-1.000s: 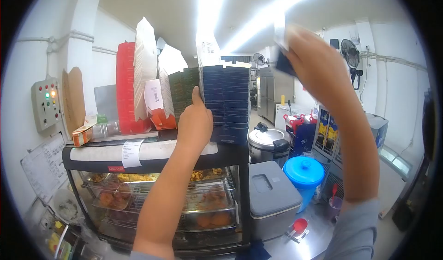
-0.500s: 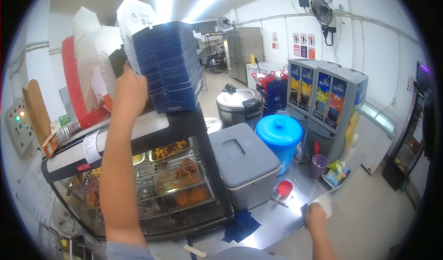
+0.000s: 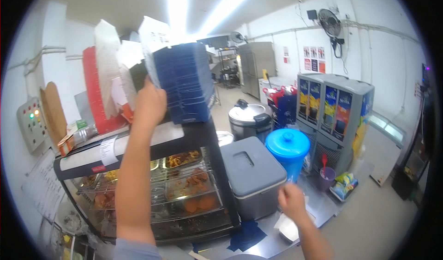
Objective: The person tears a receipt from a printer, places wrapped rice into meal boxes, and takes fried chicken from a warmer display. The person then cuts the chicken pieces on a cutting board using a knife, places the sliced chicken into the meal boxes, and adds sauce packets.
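Note:
My left hand [image 3: 151, 102] is raised to the top of the food warmer [image 3: 161, 135]. Its fingers close on the left edge of a tall stack of nested blue paper cartons [image 3: 187, 82], by their white flaps. My right hand [image 3: 292, 200] hovers over the metal counter, in front of the grey cooler box [image 3: 254, 167], with its fingers curled in. Anything in that fist is hidden. Under the right wrist lies a white open paper carton [image 3: 288, 228], partly covered by the forearm. Dark blue paper [image 3: 248, 236] lies left of it.
Trays of fried food [image 3: 191, 186] sit on racks inside the warmer. Red cartons [image 3: 99, 89] stand left of my left hand. Behind the cooler are a blue lidded bucket [image 3: 288, 144] and a drink dispenser [image 3: 332, 107]. A purple cup [image 3: 326, 179] stands at the counter's right.
My right hand has moved left and up, toward the cooler box; the carton it held is now below its wrist. My left hand stays at the stack while the view shifts slightly.

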### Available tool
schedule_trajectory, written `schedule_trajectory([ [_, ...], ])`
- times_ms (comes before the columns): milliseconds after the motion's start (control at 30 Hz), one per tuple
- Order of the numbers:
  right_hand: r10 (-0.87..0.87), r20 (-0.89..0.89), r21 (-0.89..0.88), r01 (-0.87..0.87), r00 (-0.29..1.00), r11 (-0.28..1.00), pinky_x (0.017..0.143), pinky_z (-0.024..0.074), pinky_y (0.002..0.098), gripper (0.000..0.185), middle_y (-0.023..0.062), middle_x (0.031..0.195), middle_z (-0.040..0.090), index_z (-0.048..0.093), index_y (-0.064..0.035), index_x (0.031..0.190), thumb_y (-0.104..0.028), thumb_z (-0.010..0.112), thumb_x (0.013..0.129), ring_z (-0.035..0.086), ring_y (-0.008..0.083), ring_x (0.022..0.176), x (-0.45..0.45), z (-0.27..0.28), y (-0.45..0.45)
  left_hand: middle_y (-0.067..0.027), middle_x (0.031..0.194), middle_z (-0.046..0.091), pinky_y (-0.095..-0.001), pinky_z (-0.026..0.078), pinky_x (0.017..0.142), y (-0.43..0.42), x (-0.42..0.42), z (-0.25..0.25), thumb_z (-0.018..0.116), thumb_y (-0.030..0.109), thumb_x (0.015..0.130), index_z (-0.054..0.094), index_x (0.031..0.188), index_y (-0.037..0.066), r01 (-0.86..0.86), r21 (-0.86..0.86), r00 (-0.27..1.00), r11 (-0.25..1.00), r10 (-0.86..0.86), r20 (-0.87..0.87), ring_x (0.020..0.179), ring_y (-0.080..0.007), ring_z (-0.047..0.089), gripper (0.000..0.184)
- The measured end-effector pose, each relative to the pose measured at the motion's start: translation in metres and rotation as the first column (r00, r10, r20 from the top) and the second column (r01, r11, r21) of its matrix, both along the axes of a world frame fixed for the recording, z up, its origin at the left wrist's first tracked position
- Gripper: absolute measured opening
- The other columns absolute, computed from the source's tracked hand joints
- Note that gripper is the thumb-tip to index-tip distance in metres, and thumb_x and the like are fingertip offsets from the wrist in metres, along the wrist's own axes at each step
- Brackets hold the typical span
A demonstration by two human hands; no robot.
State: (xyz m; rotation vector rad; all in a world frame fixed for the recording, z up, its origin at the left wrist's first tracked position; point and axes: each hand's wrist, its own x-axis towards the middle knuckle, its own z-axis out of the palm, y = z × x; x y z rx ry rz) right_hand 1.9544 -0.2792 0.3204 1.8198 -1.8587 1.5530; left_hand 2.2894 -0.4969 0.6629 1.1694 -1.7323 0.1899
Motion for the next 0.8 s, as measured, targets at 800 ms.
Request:
schedule_trajectory([
  [800, -0.154, -0.747, -0.424, -0.285, 0.647, 0.859, 0.084, 0.0571, 0.0537, 0.024, 0.0204, 0.096, 0.076, 0.076, -0.0062, 0.1, -0.021, 0.059, 0.095, 0.072, 0.0432, 0.091, 0.17, 0.472, -0.252, -0.0394, 0.097, 0.07, -0.0594, 0.056, 0.089, 0.013, -0.001, -0.014, 0.054, 0.009, 0.095, 0.049, 0.141, -0.01, -0.074, -0.193, 0.995, 0.978, 0.085, 0.052, 0.095, -0.055, 0.07, 0.05],
])
